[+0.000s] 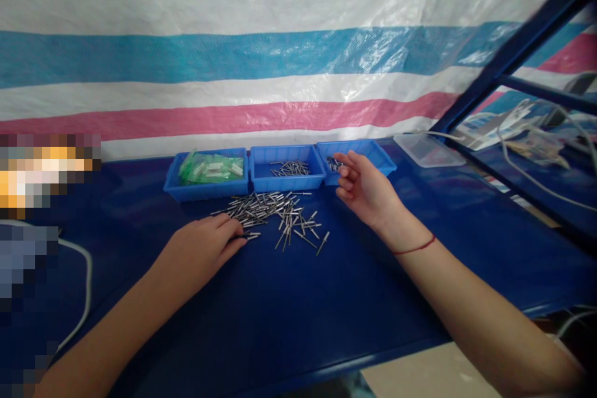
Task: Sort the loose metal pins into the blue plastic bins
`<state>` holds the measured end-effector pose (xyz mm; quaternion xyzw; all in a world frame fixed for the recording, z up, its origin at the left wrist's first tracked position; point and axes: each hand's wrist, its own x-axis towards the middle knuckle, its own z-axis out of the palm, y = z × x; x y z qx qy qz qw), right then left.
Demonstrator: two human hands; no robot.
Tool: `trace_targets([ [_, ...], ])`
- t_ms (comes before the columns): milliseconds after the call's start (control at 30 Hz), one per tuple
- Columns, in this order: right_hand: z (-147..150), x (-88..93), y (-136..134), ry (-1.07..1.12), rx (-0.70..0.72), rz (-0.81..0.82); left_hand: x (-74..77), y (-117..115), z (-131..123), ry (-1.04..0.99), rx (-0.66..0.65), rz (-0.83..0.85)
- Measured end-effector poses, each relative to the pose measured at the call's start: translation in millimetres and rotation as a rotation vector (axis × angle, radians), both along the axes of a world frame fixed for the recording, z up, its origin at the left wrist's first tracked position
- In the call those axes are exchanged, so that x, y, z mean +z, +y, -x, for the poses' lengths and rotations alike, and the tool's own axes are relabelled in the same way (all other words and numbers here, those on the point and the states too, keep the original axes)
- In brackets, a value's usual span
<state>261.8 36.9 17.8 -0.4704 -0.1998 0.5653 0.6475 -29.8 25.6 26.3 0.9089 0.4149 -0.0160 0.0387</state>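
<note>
Many rivets [262, 205] lie heaped — left hand [209, 241] touching them.

The head camera looks forward and down over the desk [289, 305], from its near edge toward the far edge.

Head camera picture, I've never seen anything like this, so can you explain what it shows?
No machine here: you see a person's bare left hand and right hand, filmed by a camera on their head looking forward and down. On the blue table lies a loose heap of metal pins. Behind it, the left bin holds a greenish bag; the middle bin holds more pins. The left hand is at the heap, the right hand at the right bin. Whether either grips anything is hard to tell.
</note>
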Motion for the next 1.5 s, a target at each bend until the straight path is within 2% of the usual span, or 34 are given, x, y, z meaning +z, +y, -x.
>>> trace_targets([
  [100, 11, 2.5, -8, -0.014, 0.096, -0.008, 0.0, 0, -3, 0.016, 0.015, 0.007],
  [233, 33, 0.9, -21, -0.162, 0.260, -0.058, -0.7, 0, -5, 0.004, 0.051, 0.061],
  [400, 51, -4.7, -31, -0.521, 0.399, -0.134, -2.4, 2, -3, -0.063, 0.039, 0.136],
  [567, 58, -7.6, -40, -0.960, 0.471, -0.386, -2.4, 2, -4, -0.206, 0.031, 0.153],
  [667, 64, -10.0, -46, -1.085, 0.480, -0.485, 0.0, -2, -8, -0.371, 0.003, 0.197],
  [800, 72, -11.6, -53, -1.000, 0.518, -0.497, 4.8, -11, -16, -0.519, 0.007, 0.259],
  [967, 78, -9.7, -56, -0.825, 0.511, -0.428, 7.6, -20, -23, -0.586, 0.078, 0.316],
  [1300, 77, -13.1, -57, -0.700, 0.522, -0.432, 8.9, -22, -27, -0.634, 0.123, 0.437],
  [1500, 77, -9.3, -59, -0.697, 0.494, -0.458, 5.5, -20, -26, -0.621, 0.060, 0.462],
])
